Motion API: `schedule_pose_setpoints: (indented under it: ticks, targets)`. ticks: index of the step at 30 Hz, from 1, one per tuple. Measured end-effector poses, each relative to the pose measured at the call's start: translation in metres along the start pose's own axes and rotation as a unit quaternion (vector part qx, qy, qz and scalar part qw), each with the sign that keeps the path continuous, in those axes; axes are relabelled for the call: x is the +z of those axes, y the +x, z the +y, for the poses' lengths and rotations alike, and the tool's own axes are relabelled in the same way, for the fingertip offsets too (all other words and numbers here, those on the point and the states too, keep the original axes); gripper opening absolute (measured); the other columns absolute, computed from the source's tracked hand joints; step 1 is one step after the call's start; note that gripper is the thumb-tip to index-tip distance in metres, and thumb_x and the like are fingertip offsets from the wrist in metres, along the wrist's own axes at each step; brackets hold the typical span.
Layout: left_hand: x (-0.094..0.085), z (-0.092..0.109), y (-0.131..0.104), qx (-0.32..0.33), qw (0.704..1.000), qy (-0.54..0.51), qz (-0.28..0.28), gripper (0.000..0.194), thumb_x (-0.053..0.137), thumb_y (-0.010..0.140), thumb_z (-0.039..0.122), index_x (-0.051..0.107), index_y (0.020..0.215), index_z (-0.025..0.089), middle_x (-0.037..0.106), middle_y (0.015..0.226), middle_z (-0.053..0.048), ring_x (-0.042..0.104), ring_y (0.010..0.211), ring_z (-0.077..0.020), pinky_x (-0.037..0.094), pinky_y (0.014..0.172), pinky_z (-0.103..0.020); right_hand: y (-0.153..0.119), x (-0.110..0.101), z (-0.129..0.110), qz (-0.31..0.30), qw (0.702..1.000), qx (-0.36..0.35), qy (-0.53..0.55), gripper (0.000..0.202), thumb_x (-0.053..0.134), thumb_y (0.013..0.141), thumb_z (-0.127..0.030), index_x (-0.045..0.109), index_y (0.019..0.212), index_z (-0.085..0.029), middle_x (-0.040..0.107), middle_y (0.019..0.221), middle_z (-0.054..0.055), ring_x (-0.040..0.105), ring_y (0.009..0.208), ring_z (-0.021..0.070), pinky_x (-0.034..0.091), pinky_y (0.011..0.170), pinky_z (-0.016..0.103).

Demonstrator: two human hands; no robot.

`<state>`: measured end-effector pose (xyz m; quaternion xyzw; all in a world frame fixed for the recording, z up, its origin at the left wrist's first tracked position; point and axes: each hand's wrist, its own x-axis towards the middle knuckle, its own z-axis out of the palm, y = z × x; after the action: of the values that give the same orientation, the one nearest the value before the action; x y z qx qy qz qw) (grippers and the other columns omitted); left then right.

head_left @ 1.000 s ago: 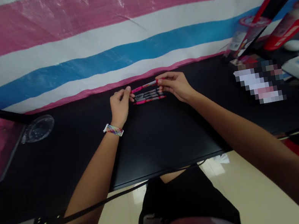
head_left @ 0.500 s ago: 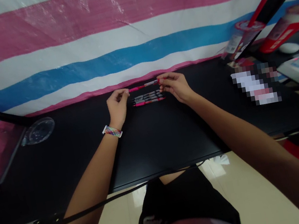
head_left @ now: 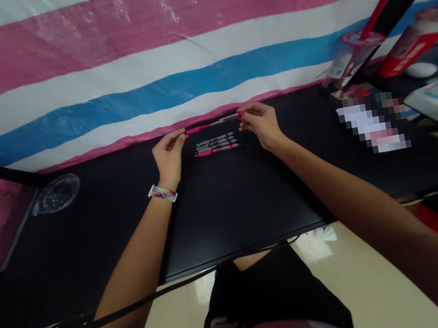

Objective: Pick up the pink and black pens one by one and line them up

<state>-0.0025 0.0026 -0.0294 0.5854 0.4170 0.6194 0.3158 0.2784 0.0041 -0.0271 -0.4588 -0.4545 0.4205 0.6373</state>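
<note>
Over the far part of the black table [head_left: 225, 197], a pink-and-red pen [head_left: 194, 130] spans the gap between my two hands. My left hand [head_left: 170, 153], with a woven multicoloured band at its wrist, pinches the pink end. The red end is between the closed fingertips of my right hand [head_left: 260, 123]. A thin pale, silvery section shows in the pen's right half; whether its parts are separate, I cannot tell. Just below, several pens lie side by side: grey-and-black pens [head_left: 213, 142] and, nearest me, another pink pen [head_left: 202, 154].
A clear plastic lid [head_left: 57, 193] lies at the left. To the right stand a drink cup with a red straw [head_left: 347, 59] and a red-and-white cup [head_left: 413, 42], near a white rounded object [head_left: 422, 70] and a blurred-out packet [head_left: 374, 128]. A striped sheet [head_left: 188, 87] hangs behind the table.
My hands have moved slightly apart, the right one to the right and the left one to the left. The held pen now spans a longer gap, with more of its pale section showing.
</note>
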Motion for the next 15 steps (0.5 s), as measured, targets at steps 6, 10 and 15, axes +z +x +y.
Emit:
schedule_pose_setpoints:
  ticks: [6,10,15]
  targets:
    - [-0.0004,-0.0002,-0.0005,-0.003,1.0,0.003,0.001,0.013,0.084,0.092,0.024,0.089,0.103,0.027,0.088,0.106,-0.005,0.083,0.103,-0.0228,0.065,0.105,-0.042,0.0023,-0.0019,0.0037,0.005,1.0,-0.014,-0.009,0.017,0.085,0.081,-0.03,0.075,0.093,-0.024,0.07,0.078,0.001,0.068,0.069,0.0179,0.065,0.071,0.037]
    - [-0.0005,0.0012,-0.0008,-0.011,1.0,0.008,0.002,0.012,0.084,0.092,0.025,0.089,0.103,0.028,0.088,0.105,-0.005,0.083,0.102,-0.0227,0.065,0.104,-0.041,0.0021,-0.0022,0.0024,-0.002,1.0,-0.015,-0.016,0.016,0.084,0.082,-0.03,0.075,0.093,-0.024,0.071,0.08,0.002,0.068,0.068,0.0181,0.065,0.071,0.038]
    - [-0.0009,-0.0001,-0.0001,-0.002,1.0,0.007,0.001,0.013,0.083,0.092,0.023,0.089,0.103,0.028,0.088,0.104,-0.005,0.083,0.102,-0.0224,0.065,0.103,-0.041,0.0008,-0.0008,-0.0016,0.005,1.0,-0.012,-0.023,0.015,0.081,0.081,-0.03,0.073,0.093,-0.024,0.069,0.079,0.002,0.067,0.069,0.0181,0.065,0.07,0.038]
